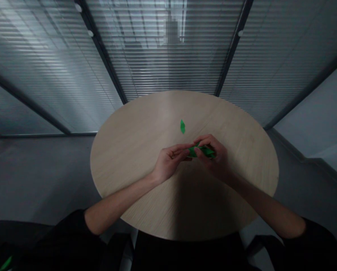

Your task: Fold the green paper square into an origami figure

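Observation:
Between my two hands, above the middle of the round table, is a piece of folded green paper [207,151] with pointed flaps. My left hand [171,158] pinches its left end between thumb and fingers. Around the right part of it curl the fingers of my right hand [215,155], the thumb pressed on its near side. My fingers hide part of the folded shape. Just beyond my hands, a small green pointed paper piece [182,127] lies by itself on the wood, touched by neither hand.
The round wooden table [128,150] has its far edge close to a glass wall with blinds [168,71]. Grey floor [44,169] shows on both sides. At the lower left corner lies something green [6,263], partly cut off by the frame.

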Demonstrator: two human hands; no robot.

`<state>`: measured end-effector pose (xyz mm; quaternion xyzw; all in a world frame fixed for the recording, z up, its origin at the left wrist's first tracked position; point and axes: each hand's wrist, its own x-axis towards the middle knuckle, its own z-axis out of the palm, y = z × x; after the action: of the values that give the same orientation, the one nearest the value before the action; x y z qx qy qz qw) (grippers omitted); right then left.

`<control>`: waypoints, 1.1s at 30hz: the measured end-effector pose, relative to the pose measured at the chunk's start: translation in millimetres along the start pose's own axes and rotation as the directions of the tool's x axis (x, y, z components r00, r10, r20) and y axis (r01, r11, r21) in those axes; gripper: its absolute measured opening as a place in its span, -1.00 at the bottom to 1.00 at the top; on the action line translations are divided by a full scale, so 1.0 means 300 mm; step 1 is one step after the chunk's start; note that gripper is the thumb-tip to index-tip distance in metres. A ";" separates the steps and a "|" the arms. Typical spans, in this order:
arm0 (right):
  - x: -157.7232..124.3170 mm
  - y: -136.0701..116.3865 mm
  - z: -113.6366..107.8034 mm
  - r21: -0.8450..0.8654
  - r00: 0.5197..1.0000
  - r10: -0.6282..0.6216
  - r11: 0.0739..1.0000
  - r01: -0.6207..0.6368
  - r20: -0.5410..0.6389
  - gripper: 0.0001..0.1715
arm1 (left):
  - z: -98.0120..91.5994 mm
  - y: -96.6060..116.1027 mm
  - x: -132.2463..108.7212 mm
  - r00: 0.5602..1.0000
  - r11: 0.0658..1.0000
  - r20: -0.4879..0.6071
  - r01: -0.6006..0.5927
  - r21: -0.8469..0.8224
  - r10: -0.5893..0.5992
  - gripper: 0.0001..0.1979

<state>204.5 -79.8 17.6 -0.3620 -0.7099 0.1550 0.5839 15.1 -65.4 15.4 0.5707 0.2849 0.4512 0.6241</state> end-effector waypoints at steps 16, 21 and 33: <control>0.001 0.000 -0.005 -0.015 0.999 -0.033 0.999 0.033 0.003 -0.90 | 0.006 0.003 -0.003 0.999 0.999 -0.007 -0.034 -0.011 0.034 -0.57; 0.001 -0.002 -0.003 -0.009 1.000 -0.016 1.000 0.016 0.001 -0.90 | 0.007 0.002 -0.003 0.999 0.999 0.001 -0.046 -0.026 0.046 -0.58; 0.008 -0.007 -0.004 -0.022 1.000 -0.004 1.000 0.004 -0.002 -0.91 | 0.004 0.015 -0.011 0.999 0.996 0.007 -0.052 -0.077 0.052 -0.59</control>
<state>204.7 -79.9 21.0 -0.3670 -0.7118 0.1459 0.5809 13.7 -69.1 19.5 0.5557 0.2497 0.4753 0.6348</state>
